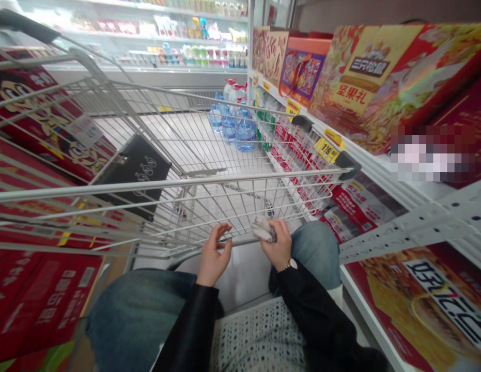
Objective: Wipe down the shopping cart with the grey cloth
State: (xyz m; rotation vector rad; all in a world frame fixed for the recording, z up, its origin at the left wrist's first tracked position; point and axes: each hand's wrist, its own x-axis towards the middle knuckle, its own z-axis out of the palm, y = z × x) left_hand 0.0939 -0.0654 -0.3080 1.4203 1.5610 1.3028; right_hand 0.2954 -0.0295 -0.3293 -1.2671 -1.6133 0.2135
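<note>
My right hand (277, 245) is closed around a crumpled greyish-white cloth (263, 229), held close to the lower bars of a metal shopping cart (225, 181). To its left, my left hand (215, 253) is raised with its fingers curved and apart, and nothing shows in it. Both hands are between my bent knees, in front of the cart's side. The cart's wire basket spans the view, with a black panel (134, 175) on its left part.
Shelves on the right carry gift boxes (360, 77) and packs of red-labelled bottles (298, 155). Large water bottles (238, 126) stand on the floor beyond the cart. Red cartons (42, 299) are stacked at left. A refrigerated display (147, 77) runs along the back.
</note>
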